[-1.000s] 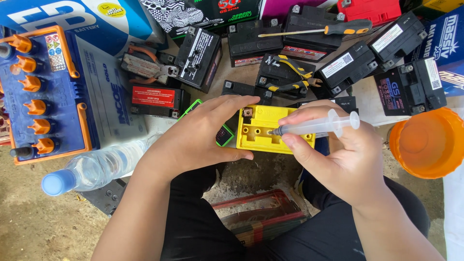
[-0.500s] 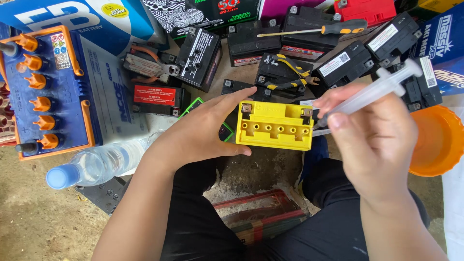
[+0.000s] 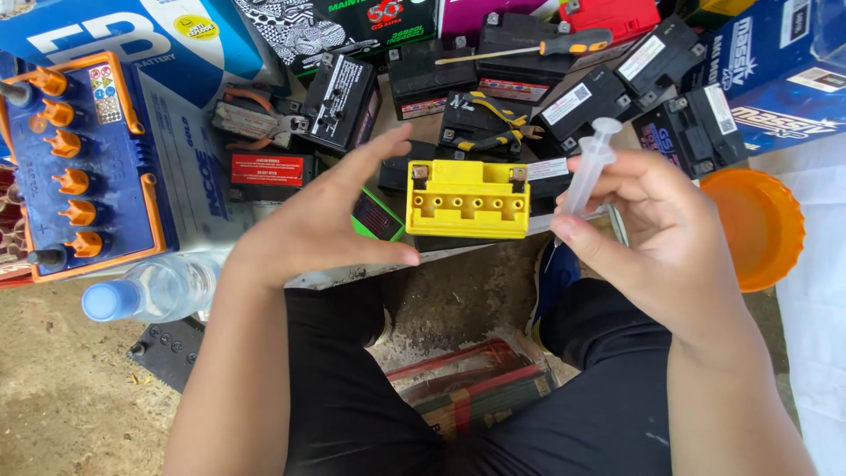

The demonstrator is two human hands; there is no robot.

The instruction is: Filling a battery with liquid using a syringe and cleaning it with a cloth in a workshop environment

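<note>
Left hand point(image 3: 330, 220) is hovering open just left of the yellow battery point(image 3: 468, 199), fingers spread, thumb stretched toward it; contact is hard to tell. Right hand point(image 3: 656, 238) is pinching a clear syringe point(image 3: 585, 172) upright, just right of the battery. The battery is sitting centre, above the knees, on dark ones. Black batteries point(image 3: 577, 101) with white rectangular labels are crowding behind it, yellow-handled pliers point(image 3: 489, 119) and a screwdriver point(image 3: 546, 46) lying on them. A blue battery point(image 3: 84, 167) with orange caps is lying far left, a water bottle point(image 3: 150, 291) below it. An orange lid point(image 3: 758, 229) is resting at right, beside a blue box point(image 3: 775, 70). A red label point(image 3: 266, 169) is showing on a black battery behind the left hand.
</note>
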